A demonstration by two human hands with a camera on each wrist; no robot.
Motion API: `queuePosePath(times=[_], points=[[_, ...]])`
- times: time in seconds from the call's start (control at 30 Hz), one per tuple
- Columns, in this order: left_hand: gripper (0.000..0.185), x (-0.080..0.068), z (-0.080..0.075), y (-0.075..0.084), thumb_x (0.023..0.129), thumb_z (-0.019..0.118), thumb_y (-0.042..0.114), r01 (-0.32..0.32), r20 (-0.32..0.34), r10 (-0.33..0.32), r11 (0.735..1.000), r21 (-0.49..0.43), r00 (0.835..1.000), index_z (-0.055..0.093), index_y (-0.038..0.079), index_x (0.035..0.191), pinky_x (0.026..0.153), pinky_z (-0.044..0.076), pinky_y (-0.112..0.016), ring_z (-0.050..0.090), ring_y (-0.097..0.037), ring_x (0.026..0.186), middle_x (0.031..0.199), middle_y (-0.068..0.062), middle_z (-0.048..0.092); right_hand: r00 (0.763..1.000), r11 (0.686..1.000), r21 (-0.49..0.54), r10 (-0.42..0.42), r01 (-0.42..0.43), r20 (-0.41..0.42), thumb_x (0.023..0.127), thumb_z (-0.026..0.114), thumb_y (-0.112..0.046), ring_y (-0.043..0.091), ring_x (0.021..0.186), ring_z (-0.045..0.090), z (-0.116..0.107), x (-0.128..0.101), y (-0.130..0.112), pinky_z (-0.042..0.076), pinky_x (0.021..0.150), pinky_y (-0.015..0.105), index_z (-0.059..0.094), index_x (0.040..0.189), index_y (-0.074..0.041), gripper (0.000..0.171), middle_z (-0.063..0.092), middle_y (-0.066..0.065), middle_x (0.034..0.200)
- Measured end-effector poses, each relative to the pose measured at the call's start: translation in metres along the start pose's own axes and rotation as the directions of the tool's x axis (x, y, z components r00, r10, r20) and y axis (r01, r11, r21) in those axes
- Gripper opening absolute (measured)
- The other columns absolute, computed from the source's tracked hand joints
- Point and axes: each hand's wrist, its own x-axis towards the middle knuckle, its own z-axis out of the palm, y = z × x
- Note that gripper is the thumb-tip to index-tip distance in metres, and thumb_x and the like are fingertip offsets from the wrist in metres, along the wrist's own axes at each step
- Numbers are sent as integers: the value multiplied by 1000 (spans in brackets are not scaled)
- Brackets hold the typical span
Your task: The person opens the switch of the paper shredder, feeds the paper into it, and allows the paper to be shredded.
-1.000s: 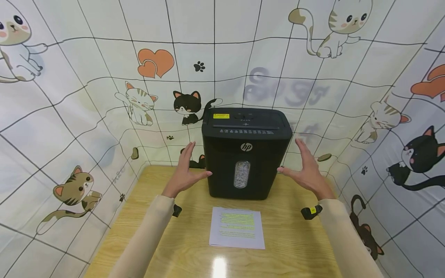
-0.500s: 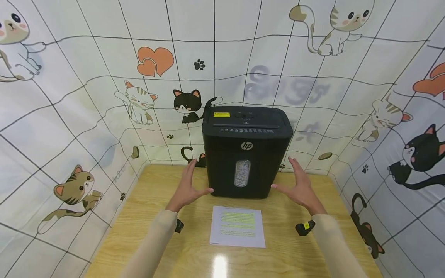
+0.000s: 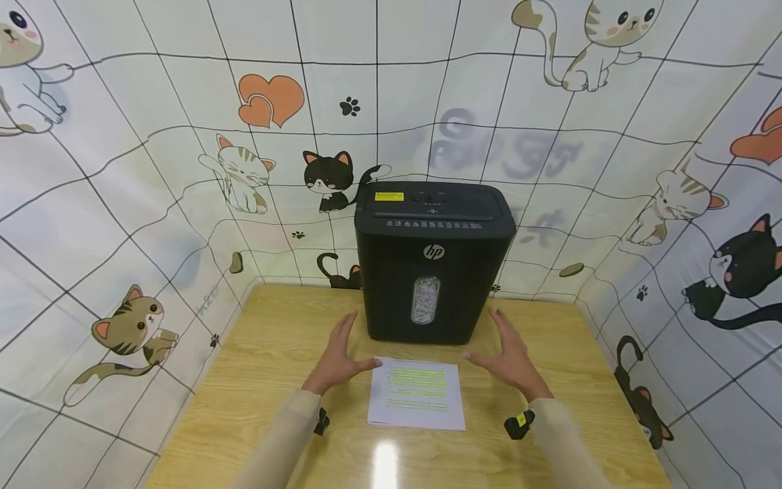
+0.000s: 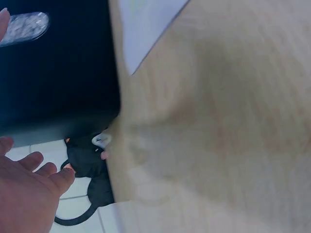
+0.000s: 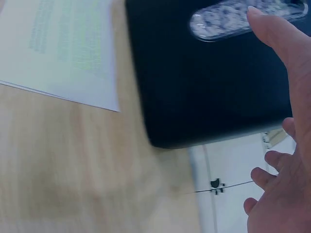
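Wooden table (image 3: pixel 256 380) carries a black paper shredder (image 3: pixel 432 265) standing upright beyond the fingertips of both hands. Between the two thumbs, just short of the shredder's base, lies a printed sheet of paper (image 3: pixel 417 395) with highlighted lines. A person's left hand (image 3: pixel 338 358) and right hand (image 3: pixel 510 352) hover with fingers spread and straight, gripping nothing, thumbs pointing toward the sheet's far corners.
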Motion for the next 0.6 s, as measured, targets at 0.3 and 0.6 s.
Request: queuePosePath(times=[0.3,0.6], points=[[123,-14,28,-7,71,92,52,-41,117,36,998,44,992,22,12,164,113,36,-67,21,-48,153,168,-23,17,997,1000,1,-24,24,67,76,87,-54,53,154,17,41,-13,9,13,111,80,23,164,-13,115,14,21,171],[117,-27,51,-15,68,94,50,-104,197,77,986,130,977,34,6,158,111,40,-65,26,-48,151,165,-27,23,992,997,-37,-59,63,115,73,89,-54,53,150,25,72,-23,15,21,109,81,33,160,-11,112,22,25,168]])
